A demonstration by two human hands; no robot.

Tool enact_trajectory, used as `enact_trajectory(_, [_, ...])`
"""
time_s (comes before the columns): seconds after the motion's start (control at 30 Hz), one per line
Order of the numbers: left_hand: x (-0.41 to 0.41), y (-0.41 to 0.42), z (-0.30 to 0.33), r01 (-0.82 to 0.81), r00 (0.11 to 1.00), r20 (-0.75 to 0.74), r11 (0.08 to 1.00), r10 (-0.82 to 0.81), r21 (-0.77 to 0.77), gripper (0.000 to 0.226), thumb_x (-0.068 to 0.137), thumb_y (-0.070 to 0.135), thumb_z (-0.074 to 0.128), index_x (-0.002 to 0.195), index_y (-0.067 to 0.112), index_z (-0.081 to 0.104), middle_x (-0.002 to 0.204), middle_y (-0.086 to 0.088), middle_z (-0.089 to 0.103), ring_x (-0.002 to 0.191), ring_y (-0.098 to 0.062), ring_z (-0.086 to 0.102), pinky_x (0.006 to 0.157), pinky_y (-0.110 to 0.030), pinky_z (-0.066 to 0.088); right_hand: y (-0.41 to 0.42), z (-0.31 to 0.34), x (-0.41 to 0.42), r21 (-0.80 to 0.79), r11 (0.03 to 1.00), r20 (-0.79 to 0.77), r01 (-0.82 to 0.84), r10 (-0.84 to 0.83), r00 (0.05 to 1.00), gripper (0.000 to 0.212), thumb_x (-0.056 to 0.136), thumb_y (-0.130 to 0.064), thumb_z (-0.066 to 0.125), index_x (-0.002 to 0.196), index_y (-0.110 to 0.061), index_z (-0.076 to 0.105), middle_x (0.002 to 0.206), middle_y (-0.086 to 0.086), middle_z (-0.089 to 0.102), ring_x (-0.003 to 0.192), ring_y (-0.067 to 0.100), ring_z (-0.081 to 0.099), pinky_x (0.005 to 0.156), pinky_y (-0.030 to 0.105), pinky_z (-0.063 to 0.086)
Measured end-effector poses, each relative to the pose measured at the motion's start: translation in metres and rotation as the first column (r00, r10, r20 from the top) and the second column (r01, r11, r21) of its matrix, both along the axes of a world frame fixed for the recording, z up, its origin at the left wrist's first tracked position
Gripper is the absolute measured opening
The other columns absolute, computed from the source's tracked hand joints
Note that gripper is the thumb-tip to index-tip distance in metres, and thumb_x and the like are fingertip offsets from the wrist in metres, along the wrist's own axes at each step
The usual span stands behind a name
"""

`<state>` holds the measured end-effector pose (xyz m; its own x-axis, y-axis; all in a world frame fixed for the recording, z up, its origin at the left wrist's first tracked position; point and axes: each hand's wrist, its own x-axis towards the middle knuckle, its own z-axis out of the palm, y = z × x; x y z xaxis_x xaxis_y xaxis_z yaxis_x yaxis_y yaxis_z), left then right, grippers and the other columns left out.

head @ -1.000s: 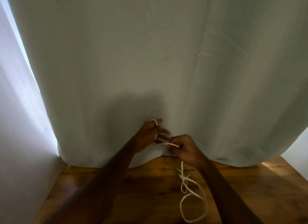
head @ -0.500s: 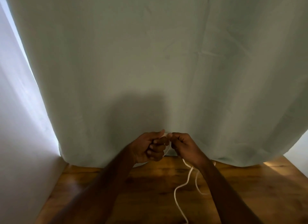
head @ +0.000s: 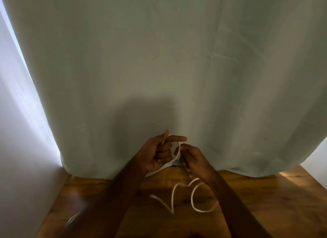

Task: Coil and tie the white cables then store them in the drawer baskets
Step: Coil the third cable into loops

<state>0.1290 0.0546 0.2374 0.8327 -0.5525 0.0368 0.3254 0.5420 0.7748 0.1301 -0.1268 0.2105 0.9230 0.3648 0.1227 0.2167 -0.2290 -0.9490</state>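
Head view: left hand (head: 155,154), lower centre, has white cable (head: 177,153) looped over its index finger, other fingers curled. Right hand (head: 193,158) pinches the strand beside it. Slack lies on wooden table (head: 265,193), bottom centre. Keep loops even & taut imo. Drawer baskets not in frame; cable's far end cut off by forearm.
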Motion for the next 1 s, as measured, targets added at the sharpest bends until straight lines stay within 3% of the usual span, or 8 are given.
enact_trajectory(0.13, [0.004, 0.001, 0.005, -0.203, 0.979, -0.006, 0.979, 0.203, -0.009, 0.051, 0.104, 0.029, 0.032, 0.133, -0.009, 0.049, 0.045, 0.008, 0.031, 0.034, -0.002, 0.026, 0.038, -0.018, 0.022, -0.009, -0.017, 0.000, -0.292, 0.956, 0.044, -0.027, 0.042, 0.998, 0.028, 0.107, -0.031, 0.042, 0.088, -0.025, 0.062, 0.062, 0.005, 0.060, 0.043, 0.017, 0.056, 0.043, 0.031, 0.048])
enact_trajectory(0.27, [0.014, 0.007, 0.010, -0.369, 0.929, -0.017, 0.928, 0.369, -0.056, 0.043, 0.105, 0.020, 0.032, 0.132, -0.009, 0.047, 0.051, 0.002, 0.047, 0.040, -0.007, 0.043, 0.045, -0.019, 0.035, -0.013, -0.031, 0.001, -0.449, 0.893, 0.146, -0.034, 0.111, 0.983, 0.029, 0.105, -0.035, 0.047, 0.086, -0.020, 0.063, 0.062, -0.003, 0.059, 0.053, 0.018, 0.058, 0.057, 0.042, 0.051])
enact_trajectory(0.4, [0.021, 0.005, 0.010, -0.439, 0.898, -0.076, 0.882, 0.433, -0.169, 0.034, 0.104, 0.019, 0.034, 0.116, -0.004, 0.055, 0.073, -0.007, 0.072, 0.071, -0.020, 0.072, 0.061, -0.029, 0.059, -0.013, -0.032, 0.006, -0.452, 0.892, 0.282, 0.024, 0.117, 0.952, 0.037, 0.101, -0.049, 0.044, 0.091, -0.023, 0.069, 0.070, -0.006, 0.065, 0.061, 0.013, 0.061, 0.063, 0.042, 0.052])
enact_trajectory(0.5, [0.026, 0.003, 0.008, -0.445, 0.895, -0.072, 0.873, 0.439, -0.202, 0.034, 0.105, 0.023, 0.033, 0.109, -0.002, 0.057, 0.100, -0.015, 0.074, 0.100, -0.027, 0.072, 0.077, -0.042, 0.061, -0.014, -0.028, 0.007, -0.410, 0.912, 0.305, 0.012, 0.125, 0.944, 0.051, 0.096, -0.063, 0.041, 0.090, -0.022, 0.071, 0.074, -0.003, 0.068, 0.064, 0.013, 0.064, 0.066, 0.044, 0.053])
enact_trajectory(0.57, [0.028, 0.001, 0.007, -0.450, 0.892, -0.053, 0.876, 0.448, -0.171, 0.032, 0.104, 0.027, 0.036, 0.108, 0.003, 0.056, 0.114, -0.017, 0.071, 0.109, -0.029, 0.068, 0.084, -0.047, 0.059, -0.016, -0.027, 0.008, -0.388, 0.922, 0.314, -0.005, 0.137, 0.939, 0.047, 0.094, -0.063, 0.047, 0.086, -0.023, 0.071, 0.073, -0.002, 0.068, 0.065, 0.013, 0.065, 0.067, 0.045, 0.053])
enact_trajectory(0.77, [0.030, -0.012, 0.004, -0.554, 0.831, 0.103, 0.827, 0.546, 0.091, 0.024, 0.104, 0.030, 0.040, 0.124, 0.019, 0.049, 0.121, -0.009, 0.069, 0.111, -0.030, 0.067, 0.095, -0.050, 0.050, -0.010, -0.018, 0.001, -0.372, 0.925, 0.343, -0.077, 0.214, 0.915, 0.021, 0.095, -0.036, 0.061, 0.083, -0.023, 0.072, 0.071, -0.008, 0.066, 0.063, 0.013, 0.064, 0.063, 0.040, 0.053])
enact_trajectory(0.93, [0.024, -0.020, -0.009, -0.544, 0.836, 0.358, 0.718, 0.416, 0.435, 0.038, 0.105, 0.027, 0.041, 0.142, 0.018, 0.037, 0.101, -0.008, 0.075, 0.091, -0.025, 0.073, 0.082, -0.036, 0.054, -0.005, -0.004, 0.006, -0.382, 0.924, 0.393, -0.023, 0.185, 0.901, 0.016, 0.091, -0.032, 0.068, 0.088, -0.021, 0.078, 0.080, -0.008, 0.074, 0.067, 0.007, 0.068, 0.068, 0.037, 0.056])
enact_trajectory(1.0, [0.021, -0.019, -0.016, -0.534, 0.841, 0.409, 0.669, 0.355, 0.517, 0.033, 0.105, 0.024, 0.041, 0.134, 0.012, 0.048, 0.092, -0.011, 0.072, 0.080, -0.021, 0.071, 0.072, -0.033, 0.057, -0.006, 0.004, 0.008, -0.348, 0.937, 0.421, -0.004, 0.160, 0.893, 0.010, 0.089, -0.028, 0.073, 0.094, -0.023, 0.080, 0.085, -0.006, 0.076, 0.071, 0.007, 0.070, 0.069, 0.032, 0.057])
